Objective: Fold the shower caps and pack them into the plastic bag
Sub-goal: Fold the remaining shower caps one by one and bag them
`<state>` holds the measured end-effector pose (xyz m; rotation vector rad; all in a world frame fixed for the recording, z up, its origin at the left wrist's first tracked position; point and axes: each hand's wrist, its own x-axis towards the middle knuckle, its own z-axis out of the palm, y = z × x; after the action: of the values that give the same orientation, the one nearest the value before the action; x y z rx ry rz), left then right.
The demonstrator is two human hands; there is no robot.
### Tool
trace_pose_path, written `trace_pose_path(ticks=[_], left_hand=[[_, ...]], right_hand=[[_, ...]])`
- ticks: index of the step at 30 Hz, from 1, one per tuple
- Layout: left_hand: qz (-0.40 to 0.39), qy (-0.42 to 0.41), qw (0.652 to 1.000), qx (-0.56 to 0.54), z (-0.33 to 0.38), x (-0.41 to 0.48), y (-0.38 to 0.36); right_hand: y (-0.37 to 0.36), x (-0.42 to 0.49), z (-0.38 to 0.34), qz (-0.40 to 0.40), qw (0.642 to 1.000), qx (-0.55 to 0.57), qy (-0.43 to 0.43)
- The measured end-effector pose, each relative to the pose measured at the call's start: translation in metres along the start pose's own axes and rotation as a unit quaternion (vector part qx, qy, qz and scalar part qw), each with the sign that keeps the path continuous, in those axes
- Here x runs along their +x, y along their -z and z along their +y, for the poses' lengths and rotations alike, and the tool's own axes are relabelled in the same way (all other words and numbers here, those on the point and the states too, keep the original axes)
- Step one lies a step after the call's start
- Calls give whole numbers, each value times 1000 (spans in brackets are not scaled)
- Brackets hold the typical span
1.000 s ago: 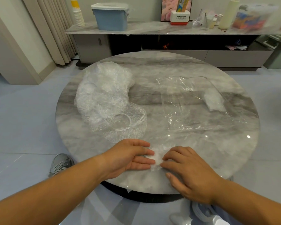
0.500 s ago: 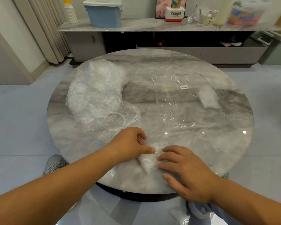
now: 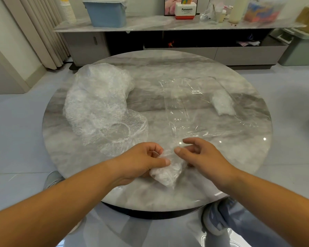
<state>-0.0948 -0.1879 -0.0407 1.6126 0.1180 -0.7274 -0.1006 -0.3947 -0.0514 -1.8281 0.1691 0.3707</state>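
A folded clear shower cap (image 3: 166, 173) hangs just above the near part of the round marble table (image 3: 194, 68). My left hand (image 3: 143, 161) pinches its left side between thumb and curled fingers. My right hand (image 3: 202, 155) is at its right side with fingers loosely curled; whether it holds the cap is hidden. A heap of unfolded shower caps (image 3: 100, 107) lies on the left of the table. The clear plastic bag (image 3: 194, 111) lies flat at the right, with a folded cap (image 3: 223, 104) inside near its far right end.
Behind the table stands a low sideboard (image 3: 168, 25) with a blue bin (image 3: 105, 13), paper cups (image 3: 68, 9) and boxes. Curtains (image 3: 39, 32) hang at the left. A grey bin (image 3: 301, 49) stands at the far right. My shoes (image 3: 214, 218) show below the table edge.
Both hands pressed the folded cap flat on the table; now the left hand has lifted it off the surface and the right hand has risen with fingers loosened.
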Motion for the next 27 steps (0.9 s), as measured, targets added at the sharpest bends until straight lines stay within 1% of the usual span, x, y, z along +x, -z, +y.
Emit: trace_pose_path(ticks=[3, 5, 7, 13, 17, 19, 24, 26, 27], left_hand=[[-36, 10, 997, -64, -4, -5, 0], [-56, 26, 994, -86, -7, -7, 0], [-65, 49, 992, -95, -8, -10, -2], [-87, 86, 985, -125, -6, -15, -5], [-108, 108, 969, -195, -4, -16, 0], [-125, 117, 958, -230, -3, -16, 5], [-196, 83, 939, -269, -1, -20, 14], [-197, 75, 933, -291, -1, -17, 15], [-185, 76, 933, -299, -2, -15, 15]], right_hand=[[-1, -1, -6, -44, 995, 78, -31], [-3, -5, -8, -67, 991, 118, -18], [-4, -8, -9, -63, 991, 115, 13], [-11, -14, -8, -32, 991, 14, 126], [-15, -18, -5, -27, 978, -65, 198], [-15, -20, -3, -25, 969, -108, 219], [-14, -27, 0, -16, 945, -201, 259], [-13, -30, -1, -26, 933, -221, 283], [-12, -30, -1, -36, 927, -231, 295]])
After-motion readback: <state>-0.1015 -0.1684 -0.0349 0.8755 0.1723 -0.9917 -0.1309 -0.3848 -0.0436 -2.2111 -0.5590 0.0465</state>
